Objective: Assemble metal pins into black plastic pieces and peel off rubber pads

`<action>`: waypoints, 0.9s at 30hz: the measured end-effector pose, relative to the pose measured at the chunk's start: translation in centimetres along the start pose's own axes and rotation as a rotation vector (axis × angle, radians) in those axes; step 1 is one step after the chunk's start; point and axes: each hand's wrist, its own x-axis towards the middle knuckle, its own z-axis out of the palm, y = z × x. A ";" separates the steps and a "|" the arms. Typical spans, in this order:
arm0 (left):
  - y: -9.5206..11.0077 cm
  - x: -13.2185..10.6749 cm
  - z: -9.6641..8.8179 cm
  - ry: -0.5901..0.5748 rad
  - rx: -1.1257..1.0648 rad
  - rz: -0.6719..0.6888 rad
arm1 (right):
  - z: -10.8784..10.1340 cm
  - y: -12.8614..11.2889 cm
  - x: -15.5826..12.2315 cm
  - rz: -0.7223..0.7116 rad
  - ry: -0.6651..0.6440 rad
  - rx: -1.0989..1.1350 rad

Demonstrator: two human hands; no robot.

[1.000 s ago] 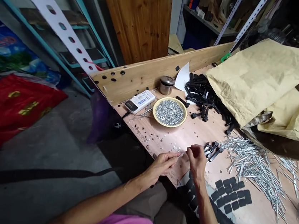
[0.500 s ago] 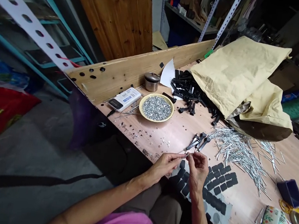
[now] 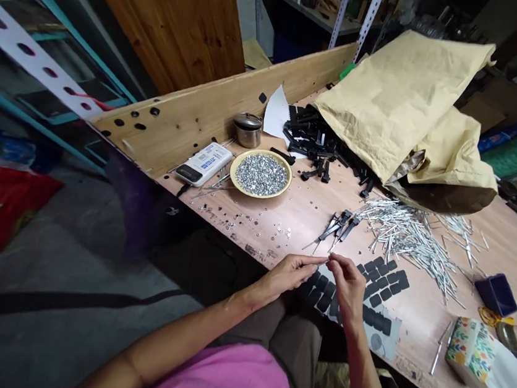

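Note:
My left hand (image 3: 293, 273) and my right hand (image 3: 346, 277) meet fingertip to fingertip over the table's front edge. Both are closed in a pinch, and what lies between the fingertips is too small to make out. Just beyond them rest several black plastic pieces with thin metal rods (image 3: 339, 226). Under and beside my right hand is a grey sheet (image 3: 388, 343) bearing rows of black rounded pads (image 3: 381, 283). To the right of the black pieces spreads a heap of thin metal rods (image 3: 403, 235). Left of my hands, a few small nuts or washers (image 3: 283, 230) lie loose.
A yellow bowl (image 3: 235, 182) of small metal parts stands by a white power bank (image 3: 205, 163) and a lidded metal pot (image 3: 247, 130). Behind, a large paper sack (image 3: 399, 104) leans over black plastic parts (image 3: 312, 131). At right are a dark blue box (image 3: 496, 294) and a flowered tissue pack (image 3: 469, 349).
The view has shifted, so the table things appear higher and slightly left. My hands stay together at the fingertips, with the right fingers drawn closer together.

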 end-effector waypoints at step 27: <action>-0.8 -0.2 0.5 0.032 0.711 0.472 | -4.7 -2.3 -0.3 -0.227 -0.289 -0.291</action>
